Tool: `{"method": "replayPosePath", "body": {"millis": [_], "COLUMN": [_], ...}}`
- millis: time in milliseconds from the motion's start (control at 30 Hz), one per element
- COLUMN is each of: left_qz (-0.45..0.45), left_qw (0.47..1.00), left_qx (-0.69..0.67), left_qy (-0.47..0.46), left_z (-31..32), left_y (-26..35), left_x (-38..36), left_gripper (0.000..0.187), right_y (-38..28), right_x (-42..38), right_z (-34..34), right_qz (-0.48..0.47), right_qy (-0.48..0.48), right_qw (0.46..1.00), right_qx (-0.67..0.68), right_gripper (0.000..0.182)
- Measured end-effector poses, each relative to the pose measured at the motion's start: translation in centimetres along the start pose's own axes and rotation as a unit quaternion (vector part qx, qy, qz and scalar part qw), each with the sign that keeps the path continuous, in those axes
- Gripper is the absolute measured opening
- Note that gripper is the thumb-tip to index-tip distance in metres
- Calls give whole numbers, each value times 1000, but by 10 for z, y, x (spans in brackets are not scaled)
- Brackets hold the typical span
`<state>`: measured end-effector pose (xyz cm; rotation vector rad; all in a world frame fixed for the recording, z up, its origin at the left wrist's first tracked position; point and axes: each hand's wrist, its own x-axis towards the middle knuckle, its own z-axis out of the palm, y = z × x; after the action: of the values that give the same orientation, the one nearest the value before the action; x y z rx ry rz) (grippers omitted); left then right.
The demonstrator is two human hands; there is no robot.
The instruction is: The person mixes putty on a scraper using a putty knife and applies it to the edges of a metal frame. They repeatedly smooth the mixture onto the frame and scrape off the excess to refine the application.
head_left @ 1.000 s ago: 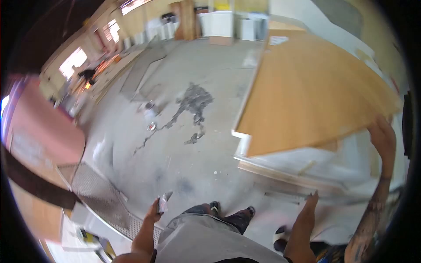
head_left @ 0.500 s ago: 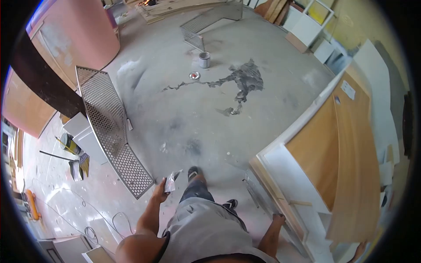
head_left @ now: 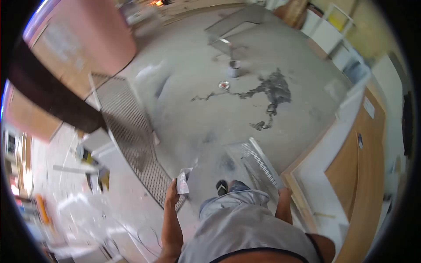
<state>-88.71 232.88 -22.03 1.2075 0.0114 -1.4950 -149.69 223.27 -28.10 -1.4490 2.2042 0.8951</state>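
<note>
My left hand [head_left: 172, 193] is closed round a small whitish sheet or packet [head_left: 183, 181] with a dark part at its top. Low on the right, my right hand [head_left: 285, 193] grips the edge of a perforated metal panel [head_left: 258, 160], which slants up and forward beside my legs. A second, larger perforated panel [head_left: 127, 118] stands to the left, its near end just behind my left hand. The fingers of both hands are small and partly blurred.
An open can [head_left: 234, 69] and a round lid [head_left: 224, 85] stand on the grey floor near a dark patch [head_left: 277, 90]. Another perforated panel [head_left: 232, 22] lies farther off. Wooden boards [head_left: 357, 162] lean at right; a dark post [head_left: 57, 92] crosses the left.
The panel at my right hand has come up and forward into view. My left hand still holds the sheet. The whole scene has shifted right and slightly down.
</note>
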Motion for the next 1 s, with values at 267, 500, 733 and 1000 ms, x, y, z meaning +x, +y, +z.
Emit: {"method": "replayPosePath", "body": {"millis": [267,500,733,1000], "left_qz": [64,56,36,22], "left_qw": [997,998,989,971], "left_qx": [-5,14,-99,-154], "left_qy": [-51,19,108,179], "left_z": [11,-37,-35,-111], "left_y": [166,273,339,432], "left_x": [162,267,318,482], "left_gripper": [49,51,54,52], "right_y": [-183,-368,-521,-703], "right_x": [35,79,189,287], "right_z": [-110,-251,-316,-425], "right_qz": [-6,-2,-38,-60], "right_qy": [46,-11,-25,63], "right_qw": [987,992,990,996], "right_qx": [151,128,133,-2], "right_gripper": [43,38,33,37]}}
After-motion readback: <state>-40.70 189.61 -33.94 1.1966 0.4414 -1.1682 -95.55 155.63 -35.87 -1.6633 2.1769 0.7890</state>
